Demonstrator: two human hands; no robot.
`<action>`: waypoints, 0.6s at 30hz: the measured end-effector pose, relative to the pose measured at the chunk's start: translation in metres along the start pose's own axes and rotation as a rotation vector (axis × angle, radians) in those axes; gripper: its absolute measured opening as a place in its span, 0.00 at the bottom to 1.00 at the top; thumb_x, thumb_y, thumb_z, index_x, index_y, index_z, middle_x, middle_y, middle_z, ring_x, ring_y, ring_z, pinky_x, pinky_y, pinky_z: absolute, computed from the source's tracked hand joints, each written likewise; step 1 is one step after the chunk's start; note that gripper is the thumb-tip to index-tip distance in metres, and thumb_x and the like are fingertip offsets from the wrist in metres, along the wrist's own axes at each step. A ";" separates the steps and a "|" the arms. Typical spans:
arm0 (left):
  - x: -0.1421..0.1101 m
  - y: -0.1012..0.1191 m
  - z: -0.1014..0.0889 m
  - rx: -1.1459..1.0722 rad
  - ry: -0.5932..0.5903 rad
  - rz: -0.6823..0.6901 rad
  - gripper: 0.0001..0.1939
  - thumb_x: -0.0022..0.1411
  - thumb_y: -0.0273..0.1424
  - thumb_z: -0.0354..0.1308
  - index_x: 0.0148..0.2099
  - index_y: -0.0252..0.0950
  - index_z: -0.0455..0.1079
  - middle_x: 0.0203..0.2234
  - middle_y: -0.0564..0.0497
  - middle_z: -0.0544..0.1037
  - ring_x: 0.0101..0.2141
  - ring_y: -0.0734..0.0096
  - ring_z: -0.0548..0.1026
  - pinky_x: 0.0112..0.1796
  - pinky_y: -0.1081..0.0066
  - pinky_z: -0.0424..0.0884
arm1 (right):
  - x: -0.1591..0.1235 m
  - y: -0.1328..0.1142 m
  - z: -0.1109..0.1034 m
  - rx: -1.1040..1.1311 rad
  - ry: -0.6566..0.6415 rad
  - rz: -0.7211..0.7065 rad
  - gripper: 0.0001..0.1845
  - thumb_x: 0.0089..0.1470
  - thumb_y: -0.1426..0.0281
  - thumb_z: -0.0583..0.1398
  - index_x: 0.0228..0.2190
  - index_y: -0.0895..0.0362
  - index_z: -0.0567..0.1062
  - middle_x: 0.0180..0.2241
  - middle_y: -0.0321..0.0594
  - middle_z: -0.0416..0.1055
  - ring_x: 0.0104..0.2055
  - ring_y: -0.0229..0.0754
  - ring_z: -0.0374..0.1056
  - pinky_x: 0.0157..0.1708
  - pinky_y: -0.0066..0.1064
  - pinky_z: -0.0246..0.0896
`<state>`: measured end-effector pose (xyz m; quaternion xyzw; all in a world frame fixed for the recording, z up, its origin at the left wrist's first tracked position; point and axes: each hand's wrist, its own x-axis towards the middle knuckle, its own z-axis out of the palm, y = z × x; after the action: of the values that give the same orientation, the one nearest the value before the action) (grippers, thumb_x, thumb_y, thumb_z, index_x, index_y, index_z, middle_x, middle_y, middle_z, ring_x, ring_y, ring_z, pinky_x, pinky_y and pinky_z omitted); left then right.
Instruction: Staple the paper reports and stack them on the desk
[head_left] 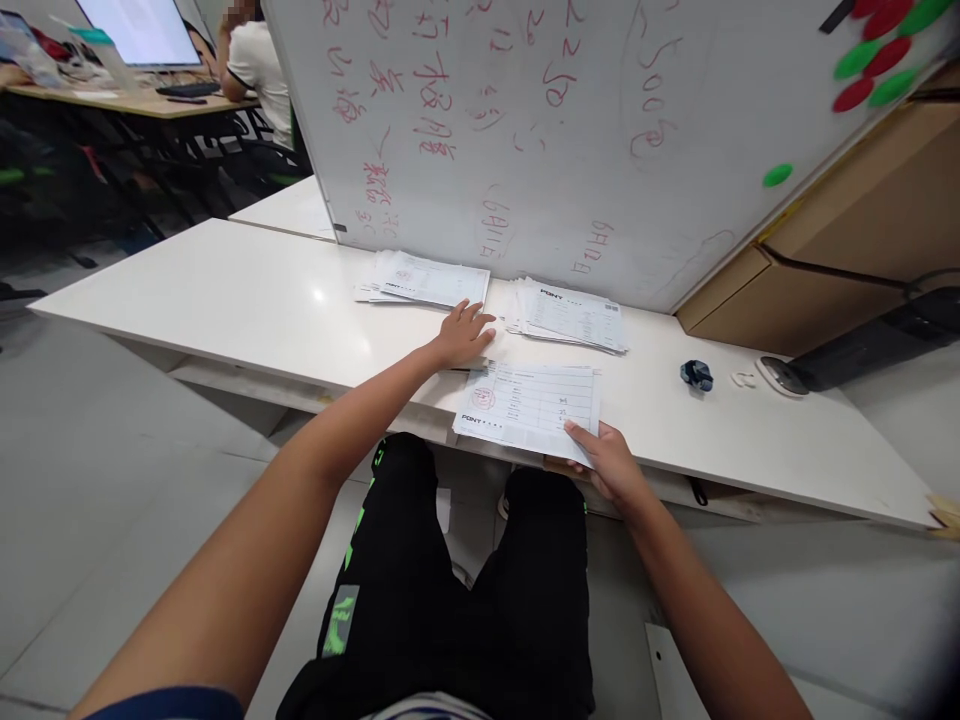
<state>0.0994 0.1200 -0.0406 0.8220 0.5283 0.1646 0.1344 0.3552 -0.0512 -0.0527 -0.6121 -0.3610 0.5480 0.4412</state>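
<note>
My left hand (463,334) lies flat with its fingers stretched out on the white table (247,300), just below the left pile of printed forms (427,279). A dark pen-like thing shows under its wrist edge. My right hand (609,462) grips the near right corner of a single printed form (529,402) with a red stamp, at the table's front edge. A second pile of forms (571,316) lies beyond that sheet, against the whiteboard.
A whiteboard (570,130) with red writing and coloured magnets stands on the table. A small dark blue object (697,375) and a white clip (742,379) lie to the right. Cardboard boxes (847,240) stand behind. Another person (259,65) sits at a far desk.
</note>
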 end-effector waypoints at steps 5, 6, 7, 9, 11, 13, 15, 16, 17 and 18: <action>-0.001 0.000 -0.005 -0.076 0.028 -0.084 0.27 0.69 0.43 0.34 0.63 0.38 0.58 0.65 0.46 0.54 0.66 0.56 0.41 0.63 0.55 0.42 | -0.014 -0.002 -0.036 -0.058 0.155 -0.156 0.20 0.43 0.60 0.68 0.38 0.58 0.77 0.39 0.44 0.78 0.33 0.45 0.73 0.27 0.34 0.73; -0.002 0.001 -0.006 -0.077 0.027 -0.082 0.27 0.68 0.43 0.34 0.62 0.38 0.59 0.65 0.45 0.54 0.66 0.56 0.41 0.62 0.55 0.43 | -0.018 -0.004 -0.046 -0.062 0.174 -0.204 0.21 0.43 0.59 0.68 0.39 0.57 0.77 0.41 0.43 0.78 0.38 0.47 0.74 0.35 0.36 0.74; -0.002 0.001 -0.006 -0.076 0.021 -0.077 0.27 0.68 0.43 0.35 0.62 0.38 0.59 0.65 0.45 0.54 0.66 0.55 0.41 0.62 0.54 0.43 | -0.023 -0.006 -0.057 -0.066 0.187 -0.245 0.22 0.43 0.58 0.69 0.39 0.57 0.78 0.42 0.43 0.77 0.43 0.48 0.73 0.42 0.38 0.72; -0.002 0.001 -0.006 -0.074 0.003 -0.061 0.27 0.68 0.43 0.35 0.62 0.38 0.59 0.65 0.45 0.54 0.66 0.55 0.42 0.62 0.53 0.44 | -0.034 -0.010 -0.074 -0.073 0.196 -0.290 0.24 0.43 0.57 0.69 0.41 0.56 0.78 0.44 0.42 0.77 0.48 0.50 0.72 0.50 0.41 0.67; -0.002 0.001 -0.005 -0.080 -0.004 -0.047 0.26 0.68 0.43 0.36 0.61 0.39 0.59 0.65 0.46 0.53 0.65 0.56 0.43 0.61 0.54 0.45 | -0.044 -0.015 -0.087 -0.078 0.206 -0.306 0.25 0.43 0.57 0.69 0.42 0.55 0.78 0.45 0.42 0.77 0.49 0.50 0.71 0.52 0.42 0.65; -0.003 0.001 -0.005 -0.095 0.002 -0.039 0.26 0.68 0.43 0.36 0.60 0.39 0.61 0.65 0.45 0.53 0.65 0.57 0.45 0.61 0.55 0.48 | -0.050 -0.017 -0.093 -0.085 0.225 -0.307 0.25 0.43 0.57 0.69 0.42 0.55 0.78 0.45 0.42 0.77 0.50 0.51 0.71 0.53 0.43 0.65; -0.003 0.001 -0.005 -0.112 0.006 -0.041 0.25 0.68 0.43 0.37 0.59 0.39 0.62 0.65 0.44 0.53 0.65 0.56 0.46 0.60 0.55 0.49 | -0.052 -0.017 -0.095 -0.098 0.233 -0.291 0.25 0.42 0.57 0.69 0.43 0.55 0.78 0.46 0.43 0.76 0.51 0.52 0.70 0.54 0.45 0.63; -0.003 0.001 -0.005 -0.118 0.005 -0.042 0.24 0.68 0.42 0.37 0.58 0.40 0.63 0.64 0.45 0.54 0.64 0.56 0.46 0.60 0.55 0.49 | -0.052 -0.016 -0.094 -0.100 0.228 -0.281 0.26 0.42 0.57 0.69 0.43 0.55 0.78 0.46 0.43 0.76 0.51 0.52 0.70 0.55 0.45 0.62; -0.003 0.001 -0.004 -0.123 0.004 -0.037 0.24 0.68 0.42 0.36 0.57 0.40 0.64 0.64 0.45 0.55 0.64 0.55 0.47 0.60 0.55 0.49 | -0.050 -0.016 -0.092 -0.095 0.222 -0.272 0.26 0.42 0.57 0.69 0.43 0.55 0.78 0.46 0.43 0.76 0.51 0.52 0.70 0.56 0.46 0.61; -0.002 0.001 -0.004 -0.128 0.004 -0.026 0.24 0.68 0.41 0.36 0.56 0.40 0.65 0.63 0.45 0.57 0.63 0.56 0.48 0.60 0.55 0.50 | -0.048 -0.016 -0.090 -0.080 0.221 -0.265 0.26 0.42 0.57 0.69 0.43 0.56 0.78 0.46 0.44 0.76 0.51 0.52 0.70 0.56 0.45 0.61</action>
<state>0.0975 0.1176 -0.0366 0.8044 0.5278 0.1977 0.1878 0.4382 -0.1032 -0.0203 -0.6326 -0.4093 0.3998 0.5220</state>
